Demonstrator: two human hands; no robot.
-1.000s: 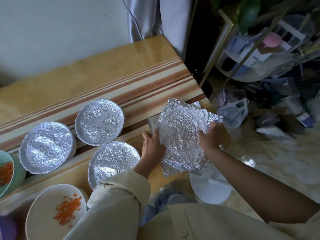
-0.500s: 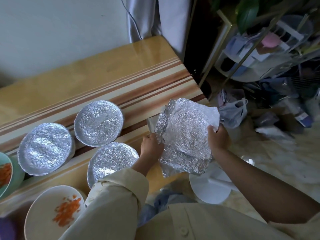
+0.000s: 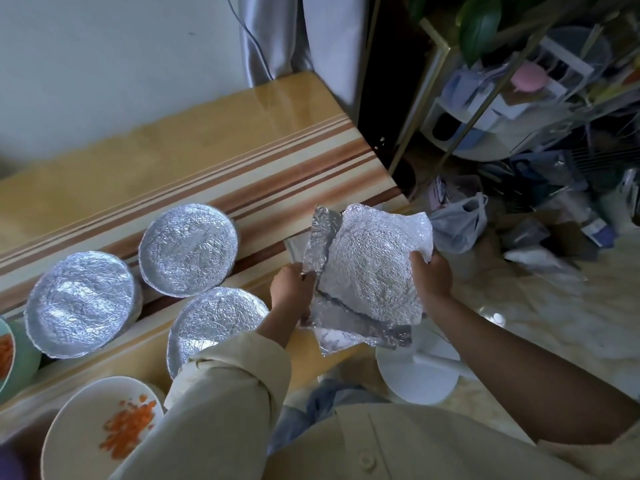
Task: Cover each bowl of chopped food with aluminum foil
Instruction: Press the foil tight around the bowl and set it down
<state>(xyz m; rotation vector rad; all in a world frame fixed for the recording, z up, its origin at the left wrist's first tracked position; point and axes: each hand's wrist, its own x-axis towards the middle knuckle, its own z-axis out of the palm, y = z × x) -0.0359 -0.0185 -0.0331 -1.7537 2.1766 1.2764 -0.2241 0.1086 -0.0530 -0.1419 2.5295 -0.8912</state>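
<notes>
Head view: both hands work one foil sheet [image 3: 375,268] at the near right corner of the table [image 3: 166,157].

- The left hand [image 3: 292,289] pinches the folded left border with its fingers curled.
- The right hand [image 3: 431,277] grips the crumpled right corner, fingers wrapped round it.
- Between them the sheet bulges in a round dome. We read this as foil being moulded to a rim, held at opposite sides so it pulls evenly. We cannot tell whether a bowl sits under it, because the foil hides whatever is there.

Three covered bowls [image 3: 188,249] cluster left of the hands, between the striped band and the near edge. They seem parked clear of the working corner.

A white bowl [image 3: 86,441] of chopped orange food lies uncovered at the near left. A green bowl [image 3: 20,362], cut by the frame, is also open. By our count three are done and at least two remain.

The best room for moving is toward the far edge. The right edge drops to a cluttered floor, with a plastic bag [image 3: 460,223] and a white disc [image 3: 415,379] just below the hands. The sheet overhangs that corner, so a slip there would go floorward.
</notes>
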